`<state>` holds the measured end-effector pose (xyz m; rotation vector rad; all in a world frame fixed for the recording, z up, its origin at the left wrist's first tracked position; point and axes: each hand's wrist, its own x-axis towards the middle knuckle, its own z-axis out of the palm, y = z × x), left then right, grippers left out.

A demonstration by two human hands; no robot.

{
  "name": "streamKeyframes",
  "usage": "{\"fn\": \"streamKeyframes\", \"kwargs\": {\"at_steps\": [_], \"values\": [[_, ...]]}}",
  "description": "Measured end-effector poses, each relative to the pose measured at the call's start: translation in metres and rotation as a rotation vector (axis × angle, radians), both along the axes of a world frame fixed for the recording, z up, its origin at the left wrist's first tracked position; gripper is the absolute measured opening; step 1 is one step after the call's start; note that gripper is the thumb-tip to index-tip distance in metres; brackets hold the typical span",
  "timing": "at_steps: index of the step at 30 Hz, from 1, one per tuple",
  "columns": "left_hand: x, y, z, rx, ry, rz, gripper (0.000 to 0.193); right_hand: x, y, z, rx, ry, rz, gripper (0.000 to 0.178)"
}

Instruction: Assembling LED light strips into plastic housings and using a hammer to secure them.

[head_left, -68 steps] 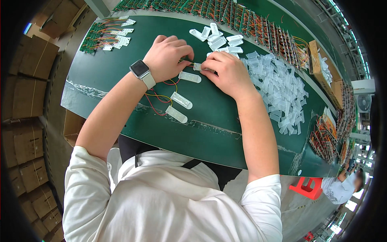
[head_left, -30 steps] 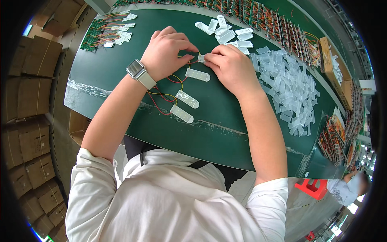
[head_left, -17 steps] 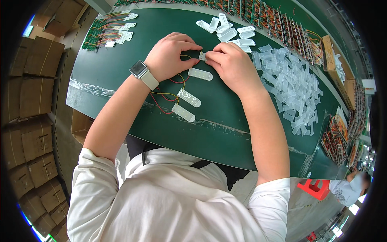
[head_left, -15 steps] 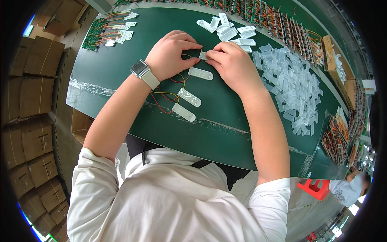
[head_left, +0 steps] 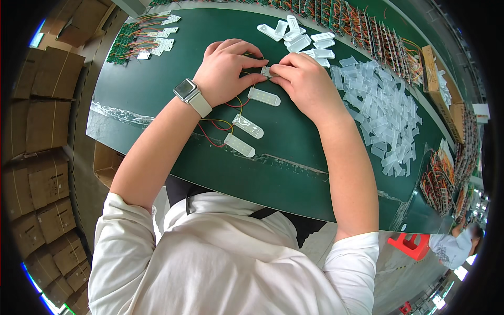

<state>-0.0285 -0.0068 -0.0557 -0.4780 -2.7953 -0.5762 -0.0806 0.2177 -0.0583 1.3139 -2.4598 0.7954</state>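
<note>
Between my left hand (head_left: 223,74) and my right hand (head_left: 307,84) is a small white LED board (head_left: 265,71), pinched at both ends by fingertips. My fingers hide most of it. Thin wires run from it under my left hand. Just below the fingers lies a white rounded LED strip piece (head_left: 264,96) with red and yellow wires. Nearer to me rest a second such piece (head_left: 248,126), with a glossy clear surface, and a third piece (head_left: 239,145). Their wires lead back under my left wrist.
White plastic shells (head_left: 297,42) lie beyond my right hand. A heap of clear rectangular pieces (head_left: 386,115) spreads to the right. Green circuit boards wired to white boards (head_left: 160,46) sit far left. Rows of wired boards (head_left: 362,29) line the back edge, near a cardboard box (head_left: 440,94).
Both hands have shifted slightly right with the small LED board between them. The nearest wired LED piece has also slid a little to the right.
</note>
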Motion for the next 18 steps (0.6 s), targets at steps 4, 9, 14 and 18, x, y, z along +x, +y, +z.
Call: {"fn": "streamKeyframes", "kwargs": {"at_steps": [4,9,14,18], "values": [[0.0021,0.0052,0.0010,-0.030,-0.009,0.045,0.035,0.0011,-0.0004,0.0005,0.001,-0.011,-0.005,0.016],[0.0004,0.0091,-0.0018,-0.070,0.012,0.087,0.039,0.0002,-0.0002,0.0023,-0.007,-0.036,0.012,0.013],[-0.0008,0.0094,-0.0037,-0.049,0.011,0.043,0.041,-0.0025,0.0001,0.0013,-0.030,-0.048,0.043,0.012],[-0.0013,0.0100,-0.0036,-0.060,0.024,0.040,0.042,-0.0034,0.0003,0.0003,-0.063,-0.073,0.046,0.012]]}}
